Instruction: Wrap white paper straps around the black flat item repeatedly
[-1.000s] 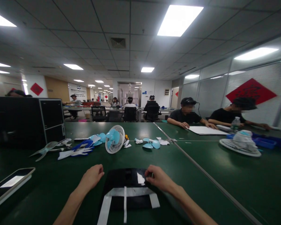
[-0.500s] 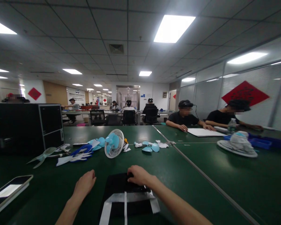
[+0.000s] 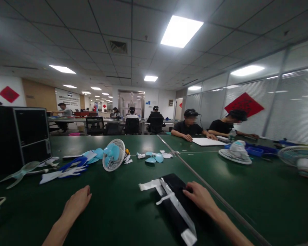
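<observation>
A flat black piece with silver-white strips (image 3: 175, 197) is lifted and turned at a slant over the green table, front right of centre. My right hand (image 3: 199, 195) grips its right edge, with the fingers partly hidden behind the thumb side. One strip end sticks out to the left, another hangs at the near end. Whether the piece is cloth or a stiff panel, I cannot tell. My left hand (image 3: 78, 200) rests apart from it on the left, fingers curled in and nothing visible in them.
A small fan head (image 3: 114, 155) with blue blades stands beyond my hands. Left of it lie white-and-blue gloves (image 3: 66, 169), a loose fan blade (image 3: 22, 173) and a black computer case (image 3: 33, 133). Blue blades (image 3: 154, 157) lie farther back. Two people sit at the right, near a fan part (image 3: 236, 155).
My right hand has moved right, carrying and turning the black piece from its flat position in front of me. My left hand stays curled. The view has swung to the right.
</observation>
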